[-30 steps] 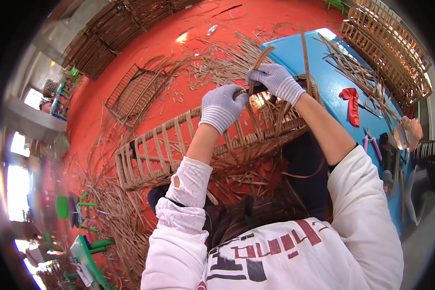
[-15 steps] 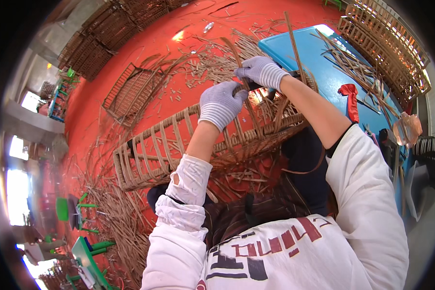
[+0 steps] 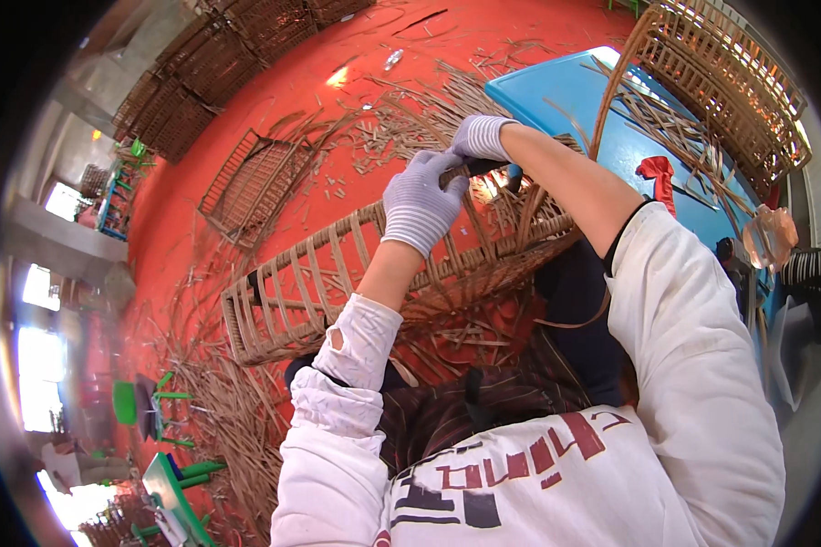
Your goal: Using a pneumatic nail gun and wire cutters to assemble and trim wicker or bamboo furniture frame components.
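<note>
A long, half-woven wicker basket (image 3: 337, 228) lies tilted across my lap, its open side showing upright slats. My left hand (image 3: 421, 202), in a lilac glove with a striped cuff, closes around the top rim, with thumb and fingers bent together. Just beyond it, my right hand (image 3: 482, 139), gloved alike, is curled over the same rim. Its fingertips are hidden, so what they grip cannot be made out. The two hands touch or nearly touch. A long wicker strip (image 3: 604, 105) arches up behind my right forearm.
Cut wicker strips (image 3: 237, 428) litter the red floor. Another wicker basket (image 3: 251, 187) lies ahead to the left. On the right stands a blue table (image 3: 556, 82) with loose strips and a red-handled tool (image 3: 657, 175). Stacked baskets (image 3: 721, 100) stand beyond it. Green stools (image 3: 169, 492) are at lower left.
My right hand has shifted slightly and curled more tightly over the rim. The strip standing up between the hands no longer shows there. The long strip at right has swung rightward into an arch.
</note>
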Tool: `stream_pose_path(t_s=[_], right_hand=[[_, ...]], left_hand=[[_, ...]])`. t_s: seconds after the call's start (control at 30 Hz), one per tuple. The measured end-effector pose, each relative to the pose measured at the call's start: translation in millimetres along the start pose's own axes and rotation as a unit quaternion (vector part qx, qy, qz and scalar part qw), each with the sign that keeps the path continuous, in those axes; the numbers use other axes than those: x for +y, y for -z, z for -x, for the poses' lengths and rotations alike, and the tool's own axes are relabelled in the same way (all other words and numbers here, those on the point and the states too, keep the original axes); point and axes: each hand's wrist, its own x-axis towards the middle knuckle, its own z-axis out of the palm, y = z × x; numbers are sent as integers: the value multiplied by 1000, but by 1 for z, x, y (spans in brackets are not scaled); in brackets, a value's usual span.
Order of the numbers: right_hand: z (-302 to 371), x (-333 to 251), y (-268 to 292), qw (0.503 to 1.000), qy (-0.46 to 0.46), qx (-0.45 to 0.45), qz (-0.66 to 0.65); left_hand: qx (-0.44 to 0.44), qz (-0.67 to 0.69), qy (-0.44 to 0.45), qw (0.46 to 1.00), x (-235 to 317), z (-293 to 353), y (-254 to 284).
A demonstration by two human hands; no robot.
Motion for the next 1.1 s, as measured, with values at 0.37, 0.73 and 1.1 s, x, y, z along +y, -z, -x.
stream_pose_path(t_s=[0.37, 0.73, 1.1], right_hand=[[-3, 4, -12, 976, -126, 19, -178], [15, -17, 10, 981, -109, -23, -161], [105, -20, -23, 864, -25, 436, -251]], left_hand=[[-67, -29, 23, 997, 10, -13, 3], [-90, -49, 54, 993, 8, -11, 3], [-246, -10, 132, 960, 9, -39, 8]])
